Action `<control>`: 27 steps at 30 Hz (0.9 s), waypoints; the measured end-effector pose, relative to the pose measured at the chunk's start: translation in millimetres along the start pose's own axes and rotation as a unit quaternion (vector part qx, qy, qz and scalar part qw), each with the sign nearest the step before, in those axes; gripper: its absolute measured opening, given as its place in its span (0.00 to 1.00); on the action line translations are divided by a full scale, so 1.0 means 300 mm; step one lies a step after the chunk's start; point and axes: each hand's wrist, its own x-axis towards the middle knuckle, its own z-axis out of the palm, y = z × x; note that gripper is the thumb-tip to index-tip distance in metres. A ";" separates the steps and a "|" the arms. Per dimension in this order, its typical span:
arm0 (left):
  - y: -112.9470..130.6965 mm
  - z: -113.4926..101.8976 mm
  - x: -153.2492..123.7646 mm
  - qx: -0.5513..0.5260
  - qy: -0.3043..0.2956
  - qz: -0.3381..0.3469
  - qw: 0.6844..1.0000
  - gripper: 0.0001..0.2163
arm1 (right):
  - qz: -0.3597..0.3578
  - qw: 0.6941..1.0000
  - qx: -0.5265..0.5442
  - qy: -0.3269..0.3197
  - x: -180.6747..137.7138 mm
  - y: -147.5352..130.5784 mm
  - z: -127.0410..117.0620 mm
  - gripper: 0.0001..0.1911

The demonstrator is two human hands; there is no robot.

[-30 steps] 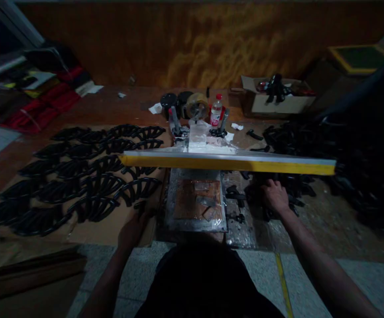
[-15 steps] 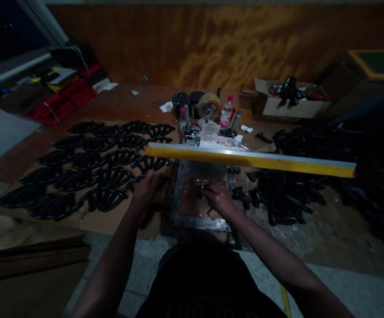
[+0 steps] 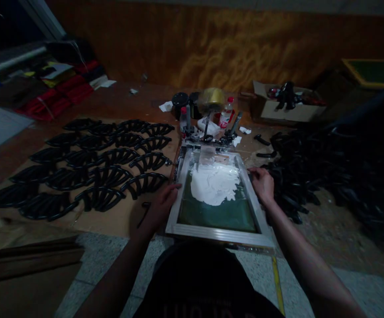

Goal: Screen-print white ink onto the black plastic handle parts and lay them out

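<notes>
A metal-framed printing screen [image 3: 218, 234] lies flat in front of me, with green mesh and a patch of white ink [image 3: 214, 184] on its far half. My left hand [image 3: 160, 207] rests against the frame's left rail, fingers curled on it. My right hand [image 3: 262, 184] grips the right rail. Clamps and hinges [image 3: 208, 137] hold the screen's far edge.
Rows of black curved plastic parts [image 3: 92, 170] lie on cardboard to the left. A heap of black parts [image 3: 311, 168] fills the right. Behind the screen stand a water bottle [image 3: 225, 115], a tape roll [image 3: 211, 98] and dark tubs. A cardboard box [image 3: 287, 108] sits far right.
The screen frame, raised on edge before, has swung down flat. My right hand left the part on the plate and my left came off the cardboard; both now hold the frame's rails.
</notes>
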 end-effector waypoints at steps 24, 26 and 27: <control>-0.228 0.115 0.048 0.000 -0.047 -0.070 0.996 0.27 | -0.341 0.899 -0.088 -0.260 -0.076 -0.337 0.093 0.10; -0.224 0.116 0.045 0.000 -0.046 -0.075 0.996 0.27 | -0.350 0.901 -0.079 -0.244 -0.114 -0.320 0.112 0.11; -0.224 0.117 0.044 0.000 -0.044 -0.076 0.996 0.28 | -0.357 0.896 -0.073 -0.252 -0.129 -0.311 0.115 0.11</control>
